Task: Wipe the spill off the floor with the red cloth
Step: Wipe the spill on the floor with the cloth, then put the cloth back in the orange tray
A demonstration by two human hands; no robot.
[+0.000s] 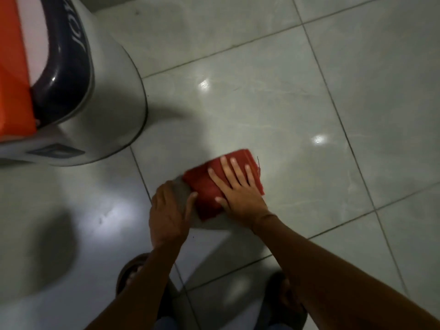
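Observation:
A folded red cloth [207, 189] lies flat on the pale tiled floor [273, 110] in the middle of the view. My right hand [238, 189] presses down on it with fingers spread flat across its top. My left hand [167, 210] rests just left of the cloth, its thumb touching the cloth's left edge and fingers curled toward the floor. A darker patch shows on the tile by the cloth's left edge, between the two hands; I cannot tell whether it is liquid or shadow.
A large white rounded plastic body [107, 96] with a dark blue rim and an orange panel [12, 79] stands on the floor at the upper left. My two sandalled feet [129, 275] are at the bottom. Open tile stretches to the right and far side.

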